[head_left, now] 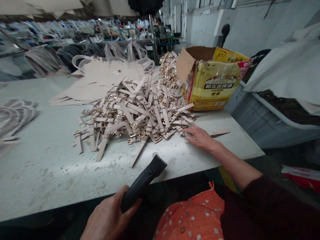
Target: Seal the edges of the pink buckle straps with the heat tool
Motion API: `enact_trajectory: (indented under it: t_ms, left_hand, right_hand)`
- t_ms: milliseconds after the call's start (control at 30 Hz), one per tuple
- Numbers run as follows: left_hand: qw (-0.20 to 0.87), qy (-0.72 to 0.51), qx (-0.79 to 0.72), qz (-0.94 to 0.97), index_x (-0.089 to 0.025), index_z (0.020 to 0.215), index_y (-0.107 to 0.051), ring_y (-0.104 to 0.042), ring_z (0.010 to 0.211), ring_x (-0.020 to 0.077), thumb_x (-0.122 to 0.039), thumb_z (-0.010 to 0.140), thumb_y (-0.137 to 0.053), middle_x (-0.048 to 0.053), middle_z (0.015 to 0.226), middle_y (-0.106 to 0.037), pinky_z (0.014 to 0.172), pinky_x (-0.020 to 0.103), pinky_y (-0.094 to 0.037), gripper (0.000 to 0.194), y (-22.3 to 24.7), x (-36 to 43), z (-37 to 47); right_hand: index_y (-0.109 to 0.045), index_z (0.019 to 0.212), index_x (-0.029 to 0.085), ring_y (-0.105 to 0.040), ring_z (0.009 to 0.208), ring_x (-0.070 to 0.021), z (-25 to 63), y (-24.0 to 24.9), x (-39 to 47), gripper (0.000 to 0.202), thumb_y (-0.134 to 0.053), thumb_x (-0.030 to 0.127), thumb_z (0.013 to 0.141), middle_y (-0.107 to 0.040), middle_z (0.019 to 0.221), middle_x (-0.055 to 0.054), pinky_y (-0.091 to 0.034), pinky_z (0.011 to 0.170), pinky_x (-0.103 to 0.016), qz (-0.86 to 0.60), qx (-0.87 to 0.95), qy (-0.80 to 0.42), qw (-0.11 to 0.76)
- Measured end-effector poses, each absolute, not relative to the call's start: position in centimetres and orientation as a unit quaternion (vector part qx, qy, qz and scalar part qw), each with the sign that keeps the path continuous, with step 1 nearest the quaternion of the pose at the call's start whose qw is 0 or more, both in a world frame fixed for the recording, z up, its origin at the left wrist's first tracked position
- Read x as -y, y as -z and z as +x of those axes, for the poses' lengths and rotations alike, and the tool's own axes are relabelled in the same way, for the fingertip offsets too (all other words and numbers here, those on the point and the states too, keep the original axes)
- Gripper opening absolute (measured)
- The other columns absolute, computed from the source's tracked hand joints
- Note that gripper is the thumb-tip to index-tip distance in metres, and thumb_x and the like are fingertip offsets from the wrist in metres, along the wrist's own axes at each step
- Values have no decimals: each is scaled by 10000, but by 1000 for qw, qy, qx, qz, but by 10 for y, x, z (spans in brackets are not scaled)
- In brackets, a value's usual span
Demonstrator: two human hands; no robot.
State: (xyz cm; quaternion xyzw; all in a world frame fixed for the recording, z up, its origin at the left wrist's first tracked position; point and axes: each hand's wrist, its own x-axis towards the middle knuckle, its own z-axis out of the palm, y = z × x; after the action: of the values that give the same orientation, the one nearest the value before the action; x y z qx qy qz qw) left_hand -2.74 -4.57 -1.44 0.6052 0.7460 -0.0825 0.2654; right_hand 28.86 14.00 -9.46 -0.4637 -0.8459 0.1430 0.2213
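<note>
Clearly "HARBIN" on yellow box

Left hand grips tool; right hand perhaps touches straps.

Open cardboard box, yellow print, flaps up, far right of the grey desk — a heap of gold metal chain pieces just beside it on the left. Flat beige cut sheets stacked behind, pale looped handles at the left edge. Grey plastic bin off the desk's right side, white cloth draped over it — orange spotted fabric at bottom.
</note>
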Motion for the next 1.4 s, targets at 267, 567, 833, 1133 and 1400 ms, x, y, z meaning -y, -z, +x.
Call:
enact_trajectory:
  t_ms: [267, 567, 833, 1133, 1400]
  left_hand:
    - [289, 91, -740, 601, -245, 882, -578, -658, 762, 199, -457, 815, -425, -3, 759, -696, 633, 239, -398, 270, 11, 49, -27]
    - [301, 81, -740, 596, -232, 894, -567, -651, 706, 189, -483, 815, -417, 5, 710, -678, 614, 244, -402, 304, 5, 50, -32]
    - [287, 94, -741, 599, -248, 938, -559, -644, 707, 204, -515, 813, -413, 7, 717, -668, 603, 255, -378, 329, 17, 52, -36]
    - [267, 115, -713, 638, -250, 927, -565, -653, 755, 211, -495, 804, -443, 31, 783, -689, 618, 254, -359, 300, 19, 44, -16]
    - [286, 128, -704, 637, -250, 909, -573, -646, 747, 190, -486, 804, -430, 24, 799, -686, 594, 238, -352, 295, 22, 29, -23]
  right_hand:
    - [-659, 862, 193, -564, 652, -129, 247, 103, -130, 126, -639, 178, 739, -656, 741, 9, -404, 627, -233, -509, 780, -246, 269]
    - [-672, 962, 192, -615, 624, -143, 203, 108, -41, 180, -607, 251, 805, -691, 729, -16, -442, 592, -238, -480, 710, -421, 297]
    - [-688, 955, 205, -592, 761, -183, 231, 86, -63, 228, -580, 122, 772, -682, 845, -42, -414, 670, -277, -425, 846, -243, 210]
    - [-650, 960, 195, -532, 948, -193, 229, 86, -118, 173, -637, 174, 789, -648, 936, -47, -341, 870, -348, -171, 949, -229, 134]
    - [-621, 849, 153, -531, 801, -164, 228, 106, -109, 110, -640, 143, 741, -599, 830, -45, -417, 747, -278, -198, 915, -284, 206]
